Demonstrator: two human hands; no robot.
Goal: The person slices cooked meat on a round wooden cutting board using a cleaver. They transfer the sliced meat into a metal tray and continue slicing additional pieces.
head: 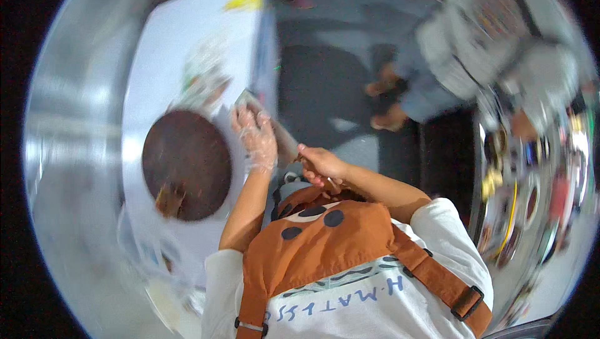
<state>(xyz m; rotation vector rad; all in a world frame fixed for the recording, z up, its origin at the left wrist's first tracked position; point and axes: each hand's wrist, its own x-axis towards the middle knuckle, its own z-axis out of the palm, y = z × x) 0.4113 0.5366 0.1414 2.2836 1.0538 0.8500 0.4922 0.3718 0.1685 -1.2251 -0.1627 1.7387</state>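
Observation:
My right hand [326,168] grips the handle of a broad-bladed cleaver [283,137], held in front of my orange apron. My left hand [255,140], in a clear plastic glove, lies against the flat of the blade near its far end; whether its fingers pinch the blade is unclear. To the left, a round dark chopping board [187,165] rests on a white table [164,48], with a small brown piece of food [170,200] at its near edge. Beyond the board is a blurred clear plastic bag [205,76] with something inside.
At upper right another person [468,53] in light clothes stands or sits beside the dark floor [323,81]. A counter on the far right holds blurred dishes and a yellow item [491,183]. Clear plastic bags [154,250] lie at the table's near left.

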